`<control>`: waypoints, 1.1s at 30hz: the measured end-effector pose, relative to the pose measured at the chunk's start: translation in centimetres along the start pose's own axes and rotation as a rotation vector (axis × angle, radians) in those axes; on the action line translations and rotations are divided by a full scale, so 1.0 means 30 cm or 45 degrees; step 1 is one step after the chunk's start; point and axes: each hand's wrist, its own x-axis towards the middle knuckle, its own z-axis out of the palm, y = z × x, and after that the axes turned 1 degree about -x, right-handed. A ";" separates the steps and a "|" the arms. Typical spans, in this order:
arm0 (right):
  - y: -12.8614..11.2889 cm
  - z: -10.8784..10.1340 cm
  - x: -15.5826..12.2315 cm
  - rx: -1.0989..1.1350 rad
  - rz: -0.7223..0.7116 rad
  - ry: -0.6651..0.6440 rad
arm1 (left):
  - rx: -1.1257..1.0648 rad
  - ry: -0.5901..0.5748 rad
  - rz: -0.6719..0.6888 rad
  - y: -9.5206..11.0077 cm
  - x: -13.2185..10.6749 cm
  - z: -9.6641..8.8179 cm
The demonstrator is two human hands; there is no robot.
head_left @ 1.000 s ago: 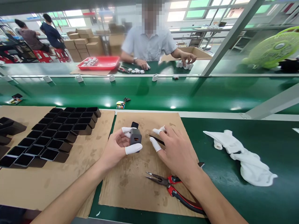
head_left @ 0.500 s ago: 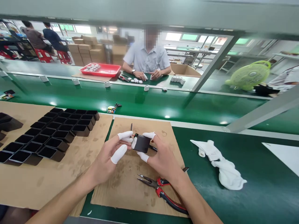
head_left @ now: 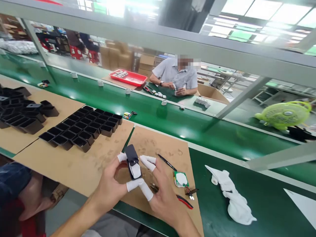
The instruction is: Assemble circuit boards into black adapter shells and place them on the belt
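Between my hands is a small black plastic case point(head_left: 135, 176), with a white piece showing in its opening and a dark flat lid-like part point(head_left: 131, 154) tilted above. My left hand point(head_left: 112, 179) wraps it from the left, finger and thumb closed on its sides. From the right, my right hand point(head_left: 158, 187) bends round it, its thumb against the lower end and its capped fingers close to the upper edge. White finger cots cover several fingertips on both hands. Pliers with red-black handles point(head_left: 184, 201) lie partly hidden under my right hand. Beside it rests a green circuit board point(head_left: 181, 179) with a white pad and wires.
A black pen-like tool point(head_left: 166, 161) lies on the cardboard sheet point(head_left: 145, 138). Several open black cases point(head_left: 84, 126) stand in rows at left. A crumpled white cloth point(head_left: 232, 194) is at right. A co-worker point(head_left: 176, 77) sits across the green bench, near a red tray point(head_left: 128, 77).
My view has turned and tilted. The case has swung upright with its opening toward me, and my left hand has shifted from the opening onto its side. The circuit board now shows.
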 end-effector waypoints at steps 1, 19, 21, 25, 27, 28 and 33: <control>-0.006 0.027 -0.026 -0.013 0.032 0.031 | 0.046 0.052 -0.010 -0.006 -0.012 -0.007; 0.054 0.328 -0.120 -0.642 -0.019 0.501 | 0.290 -0.242 -0.053 -0.122 -0.029 -0.055; 0.048 0.326 -0.119 -0.602 -0.013 0.486 | 0.239 -0.300 -0.058 -0.131 -0.019 -0.068; 0.043 0.316 -0.102 -0.581 0.005 0.461 | 0.237 -0.336 -0.076 -0.142 -0.019 -0.077; 0.047 0.310 -0.097 -0.520 0.027 0.457 | 0.243 -0.340 -0.079 -0.150 -0.024 -0.077; 0.050 0.308 -0.096 -0.455 0.039 0.456 | 0.245 -0.341 -0.079 -0.155 -0.028 -0.077; 0.071 0.296 -0.099 -0.067 0.140 0.529 | 0.187 -0.411 -0.057 -0.168 -0.042 -0.091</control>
